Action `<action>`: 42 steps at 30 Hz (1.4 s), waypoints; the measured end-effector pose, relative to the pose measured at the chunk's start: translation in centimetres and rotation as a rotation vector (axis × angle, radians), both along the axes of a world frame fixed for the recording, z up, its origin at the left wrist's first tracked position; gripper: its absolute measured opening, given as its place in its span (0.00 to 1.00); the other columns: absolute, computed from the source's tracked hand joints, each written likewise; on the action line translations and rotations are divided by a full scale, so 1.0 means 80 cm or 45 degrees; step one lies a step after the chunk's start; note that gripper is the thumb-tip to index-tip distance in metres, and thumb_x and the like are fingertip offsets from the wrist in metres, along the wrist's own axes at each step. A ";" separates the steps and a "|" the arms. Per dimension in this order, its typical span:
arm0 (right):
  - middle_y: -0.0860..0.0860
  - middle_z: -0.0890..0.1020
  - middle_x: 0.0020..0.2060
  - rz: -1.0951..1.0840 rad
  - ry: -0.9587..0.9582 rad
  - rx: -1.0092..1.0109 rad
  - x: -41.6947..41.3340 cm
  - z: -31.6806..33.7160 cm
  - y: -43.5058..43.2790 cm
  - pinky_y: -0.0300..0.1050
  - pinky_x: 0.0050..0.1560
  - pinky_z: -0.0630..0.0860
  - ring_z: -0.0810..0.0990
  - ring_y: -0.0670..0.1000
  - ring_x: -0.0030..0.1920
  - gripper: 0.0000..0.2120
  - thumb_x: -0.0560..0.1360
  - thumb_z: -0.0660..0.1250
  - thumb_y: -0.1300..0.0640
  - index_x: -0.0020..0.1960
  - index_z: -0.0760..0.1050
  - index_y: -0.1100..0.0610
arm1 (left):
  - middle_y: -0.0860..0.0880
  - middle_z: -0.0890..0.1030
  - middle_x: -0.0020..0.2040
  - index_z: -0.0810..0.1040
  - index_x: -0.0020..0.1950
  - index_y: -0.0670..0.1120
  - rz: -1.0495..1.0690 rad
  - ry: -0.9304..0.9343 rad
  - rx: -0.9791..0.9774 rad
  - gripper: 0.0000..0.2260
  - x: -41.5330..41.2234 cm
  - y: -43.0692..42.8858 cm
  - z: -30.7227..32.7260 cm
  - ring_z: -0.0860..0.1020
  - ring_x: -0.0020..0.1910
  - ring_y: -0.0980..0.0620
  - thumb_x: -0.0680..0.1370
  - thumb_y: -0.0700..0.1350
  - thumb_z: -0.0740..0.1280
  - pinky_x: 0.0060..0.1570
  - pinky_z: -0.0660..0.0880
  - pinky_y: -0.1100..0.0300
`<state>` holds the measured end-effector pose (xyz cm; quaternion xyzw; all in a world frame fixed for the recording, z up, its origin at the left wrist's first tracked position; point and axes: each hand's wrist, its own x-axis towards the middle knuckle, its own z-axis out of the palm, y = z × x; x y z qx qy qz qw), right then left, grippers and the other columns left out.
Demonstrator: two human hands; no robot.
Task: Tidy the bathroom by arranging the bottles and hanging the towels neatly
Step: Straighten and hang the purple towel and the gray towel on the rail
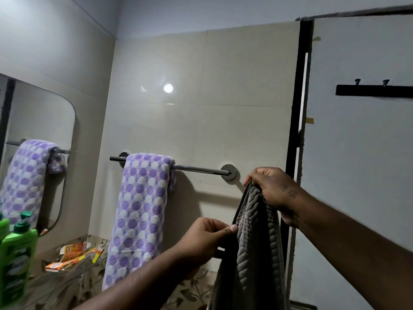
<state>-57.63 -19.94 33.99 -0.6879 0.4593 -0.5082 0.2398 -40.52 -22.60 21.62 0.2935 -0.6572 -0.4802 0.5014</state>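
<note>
Gripping the bunched top of a grey ribbed towel point(252, 253), the right hand point(274, 193) has its fingers curled over the fabric, just below & to the right of the chrome towel rail point(196, 168), near its right-hand mount but not touching it. The left hand point(207, 238) sits lower down, thumb & fingers pinching the towel's left edge. The grey towel hangs down from both hands in front of the tiled wall, beside the dark door frame point(297, 130), apart from the rail.

A purple-and-white dotted towel point(140, 215) is draped over the left part of the rail & hangs straight down; the rail's right part is bare. The mirror point(44, 121) on the left wall reflects that towel. At bottom left, green pump bottles point(17, 260) stand upright at the frame edge, w/ orange packets point(73, 253) lying on the glass shelf behind them. At upper right there's a black hook rack point(375, 90) w/ two pegs in view.
</note>
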 end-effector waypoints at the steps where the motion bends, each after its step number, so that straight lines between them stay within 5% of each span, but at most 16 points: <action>1: 0.55 0.81 0.32 0.023 -0.032 0.017 0.000 0.000 0.001 0.45 0.38 0.76 0.79 0.55 0.35 0.16 0.78 0.60 0.59 0.36 0.82 0.55 | 0.38 0.87 0.48 0.86 0.51 0.38 0.087 0.002 -0.090 0.14 0.000 -0.002 0.002 0.84 0.45 0.47 0.78 0.49 0.73 0.49 0.83 0.49; 4: 0.54 0.81 0.32 0.085 -0.114 0.059 0.004 -0.003 0.003 0.44 0.38 0.76 0.79 0.53 0.36 0.15 0.78 0.60 0.60 0.37 0.82 0.55 | 0.43 0.88 0.51 0.88 0.53 0.46 0.199 0.088 -0.346 0.07 -0.003 0.001 0.018 0.85 0.54 0.44 0.77 0.43 0.72 0.62 0.80 0.43; 6: 0.54 0.81 0.34 0.101 -0.124 0.072 0.010 -0.008 0.003 0.44 0.37 0.76 0.79 0.52 0.37 0.15 0.79 0.60 0.59 0.38 0.82 0.56 | 0.45 0.88 0.51 0.88 0.52 0.49 0.218 0.152 -0.411 0.07 -0.008 0.007 0.030 0.85 0.55 0.43 0.76 0.44 0.73 0.60 0.81 0.47; 10: 0.54 0.82 0.37 0.147 -0.116 0.082 0.023 -0.015 0.000 0.40 0.34 0.78 0.80 0.51 0.40 0.14 0.80 0.60 0.58 0.42 0.82 0.57 | 0.38 0.85 0.48 0.83 0.51 0.39 0.222 0.325 -0.420 0.09 -0.013 0.011 0.050 0.84 0.48 0.37 0.77 0.45 0.74 0.53 0.80 0.47; 13: 0.55 0.82 0.38 0.150 -0.103 0.063 0.029 -0.014 -0.006 0.38 0.32 0.78 0.80 0.50 0.39 0.14 0.80 0.59 0.58 0.45 0.82 0.60 | 0.39 0.83 0.44 0.79 0.52 0.35 0.176 0.464 -0.344 0.15 -0.010 0.009 0.060 0.80 0.44 0.42 0.73 0.45 0.75 0.46 0.77 0.52; 16: 0.55 0.83 0.39 0.168 -0.094 0.081 0.034 -0.017 -0.012 0.41 0.35 0.79 0.82 0.52 0.41 0.13 0.80 0.60 0.59 0.45 0.83 0.59 | 0.40 0.83 0.43 0.79 0.51 0.35 0.241 0.385 -0.330 0.15 -0.002 0.005 0.060 0.80 0.44 0.42 0.74 0.45 0.75 0.45 0.76 0.51; 20: 0.54 0.84 0.37 0.148 -0.047 0.086 0.042 -0.024 -0.020 0.43 0.39 0.81 0.83 0.52 0.42 0.14 0.80 0.60 0.59 0.42 0.83 0.57 | 0.42 0.85 0.44 0.82 0.45 0.48 0.419 0.178 -0.394 0.08 0.010 0.000 0.054 0.83 0.43 0.43 0.75 0.50 0.77 0.47 0.80 0.46; 25: 0.55 0.82 0.34 0.105 0.019 0.043 0.051 -0.028 -0.019 0.50 0.42 0.77 0.80 0.53 0.38 0.15 0.78 0.59 0.60 0.40 0.82 0.56 | 0.33 0.83 0.47 0.78 0.45 0.49 0.410 0.133 -0.302 0.10 0.012 -0.001 0.052 0.79 0.44 0.42 0.72 0.51 0.75 0.47 0.74 0.45; 31: 0.58 0.76 0.29 0.165 -0.127 0.094 0.055 -0.037 -0.012 0.39 0.23 0.74 0.73 0.51 0.23 0.13 0.80 0.57 0.65 0.45 0.78 0.68 | 0.52 0.84 0.43 0.78 0.46 0.54 0.720 -0.384 -0.519 0.03 0.023 -0.001 0.043 0.81 0.40 0.54 0.78 0.48 0.72 0.40 0.79 0.53; 37: 0.55 0.84 0.34 -0.015 0.008 -0.008 0.051 -0.043 -0.018 0.55 0.48 0.81 0.83 0.56 0.39 0.13 0.77 0.62 0.59 0.38 0.82 0.57 | 0.55 0.84 0.39 0.81 0.43 0.51 0.888 -0.642 -0.576 0.00 0.030 0.003 0.030 0.81 0.39 0.59 0.73 0.46 0.71 0.41 0.79 0.59; 40: 0.57 0.83 0.34 0.001 -0.067 0.066 0.051 -0.043 -0.019 0.59 0.48 0.81 0.81 0.58 0.39 0.14 0.77 0.61 0.59 0.36 0.81 0.55 | 0.54 0.84 0.38 0.81 0.41 0.51 0.874 -0.647 -0.460 0.01 0.031 -0.001 0.019 0.81 0.36 0.61 0.72 0.46 0.72 0.36 0.76 0.65; 42: 0.57 0.80 0.34 0.017 -0.155 0.116 0.050 -0.044 -0.020 0.54 0.41 0.79 0.79 0.57 0.38 0.15 0.78 0.60 0.60 0.36 0.80 0.55 | 0.51 0.84 0.37 0.81 0.42 0.49 0.654 -0.510 -0.241 0.03 0.031 -0.002 0.015 0.80 0.33 0.57 0.74 0.42 0.72 0.36 0.77 0.59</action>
